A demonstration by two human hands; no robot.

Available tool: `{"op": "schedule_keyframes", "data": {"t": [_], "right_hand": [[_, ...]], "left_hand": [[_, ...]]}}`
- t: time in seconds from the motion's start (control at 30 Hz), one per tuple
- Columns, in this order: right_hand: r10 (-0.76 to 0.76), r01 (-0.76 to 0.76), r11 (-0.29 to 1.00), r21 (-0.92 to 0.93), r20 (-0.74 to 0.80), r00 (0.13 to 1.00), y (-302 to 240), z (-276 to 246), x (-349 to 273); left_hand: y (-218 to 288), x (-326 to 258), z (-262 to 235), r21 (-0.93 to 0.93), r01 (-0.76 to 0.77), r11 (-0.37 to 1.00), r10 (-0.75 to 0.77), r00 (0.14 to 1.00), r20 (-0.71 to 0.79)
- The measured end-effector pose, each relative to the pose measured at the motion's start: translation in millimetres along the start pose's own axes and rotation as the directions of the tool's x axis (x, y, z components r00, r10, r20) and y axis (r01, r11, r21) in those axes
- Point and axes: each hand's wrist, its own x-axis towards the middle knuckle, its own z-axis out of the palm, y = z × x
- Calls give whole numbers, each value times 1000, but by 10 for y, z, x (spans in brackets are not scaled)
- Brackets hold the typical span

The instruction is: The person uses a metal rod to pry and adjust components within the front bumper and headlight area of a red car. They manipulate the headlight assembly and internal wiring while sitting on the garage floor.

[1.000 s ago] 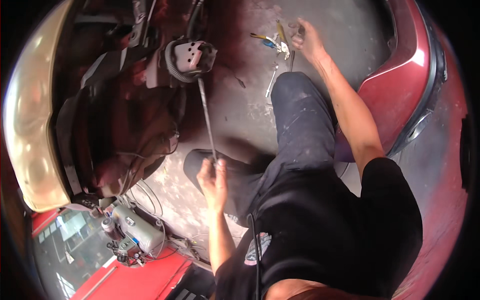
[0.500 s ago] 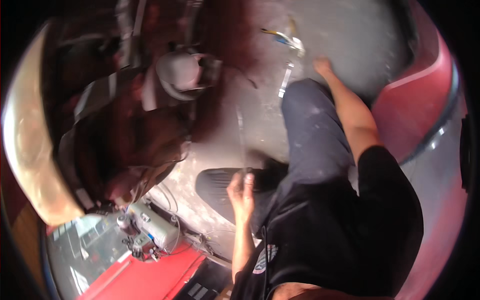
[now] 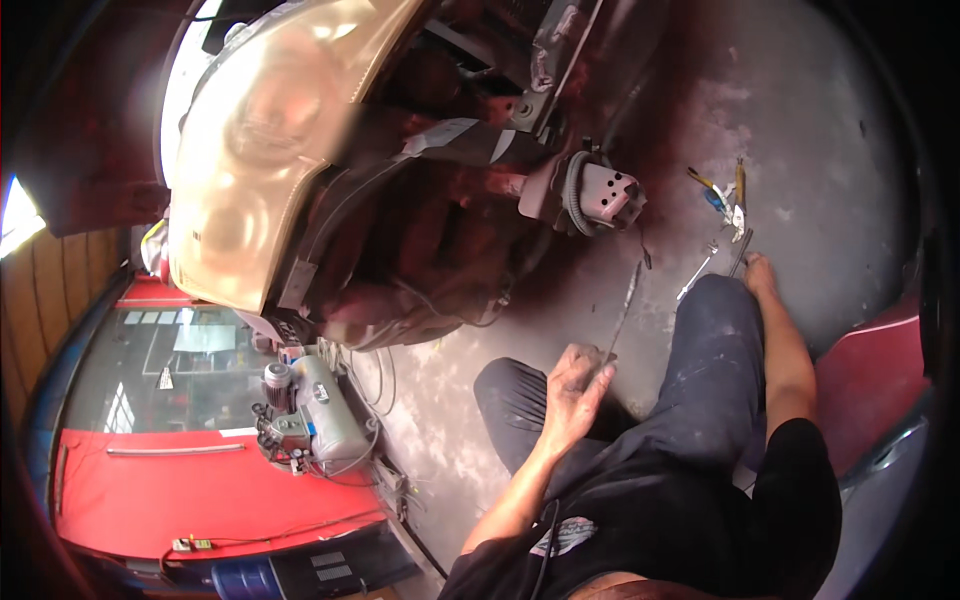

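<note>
My left hand (image 3: 578, 392) is closed around the lower end of a long thin metal rod (image 3: 627, 305), which points up and away from my bent left knee. My right hand (image 3: 759, 276) reaches down beyond my right knee to the floor. Its fingers are curled against a slim dark metal bar (image 3: 742, 250); the knee hides part of the bar. Close by on the grey floor lie a silver wrench (image 3: 697, 270) and pliers (image 3: 737, 205) with yellow and blue handles.
At left is the opened front of a car, with a yellowed headlight (image 3: 255, 150) and a protruding pale metal bracket (image 3: 608, 197). An air compressor (image 3: 335, 415) with hoses stands by a red wall panel (image 3: 210, 490). A red body panel (image 3: 870, 390) is at right.
My view has swung left, so the headlight and compressor show more fully. The earlier blur has cleared. A dark bar now shows beside my right hand; my left hand keeps the rod.
</note>
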Motion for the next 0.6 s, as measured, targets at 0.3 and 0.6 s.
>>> {"op": "schedule_keyframes", "data": {"t": [0.3,0.6], "right_hand": [[76,238,516,823,-321,944,-1506,-1718,-751],[-327,359,180,916,-289,900,-2688,-2398,-2392]], "left_hand": [[554,363,-16,144,-229,963,237,970,-45],[1312,1137,58,362,-580,730,671,709,-216]]}}
